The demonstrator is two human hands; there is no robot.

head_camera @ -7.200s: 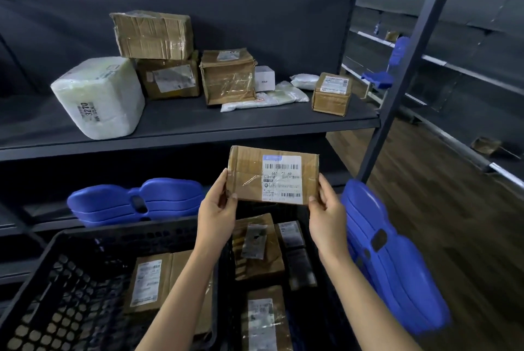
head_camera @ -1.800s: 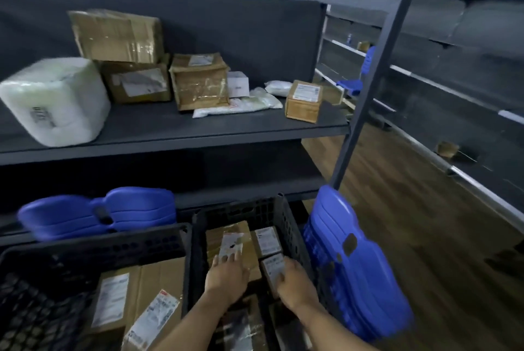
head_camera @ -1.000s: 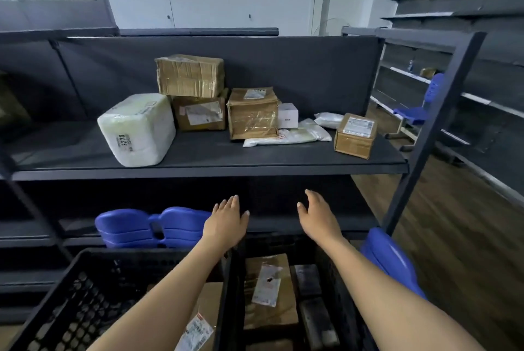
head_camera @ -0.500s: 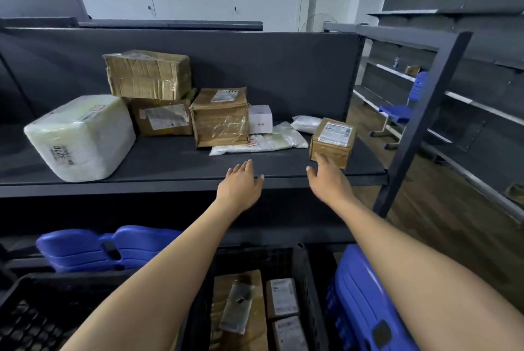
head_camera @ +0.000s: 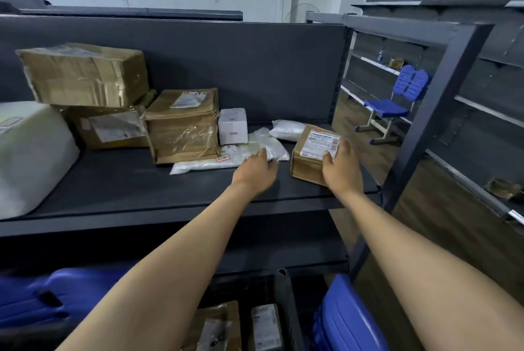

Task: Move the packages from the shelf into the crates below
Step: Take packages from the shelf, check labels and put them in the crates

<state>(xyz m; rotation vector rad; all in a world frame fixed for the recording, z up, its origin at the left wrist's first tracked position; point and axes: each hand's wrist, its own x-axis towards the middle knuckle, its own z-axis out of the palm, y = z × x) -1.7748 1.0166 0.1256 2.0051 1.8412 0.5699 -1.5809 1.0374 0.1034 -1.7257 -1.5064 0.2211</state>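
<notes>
Pick step: we're at the shelf, going for the next pkgs. Our R hand is on the small brown box at the shelf's near right end. Thumb sits on the label edge and the fingers curl round the right side, so it's gripped. The box looks flat on the shelf, not lifted yet.

Our L hand lies palm-down just left of it, fingers fairly straight, tips touching the white poly bag. No pinch that we can see.

Next, we reckon: lift the box clear of the shelf lip, then bring it down + toward us into the black crate below, where other pkgs already lie. L hand needs to close on the slack bag or help w/ the box. Taped cartons sit farther left, untouched.
</notes>
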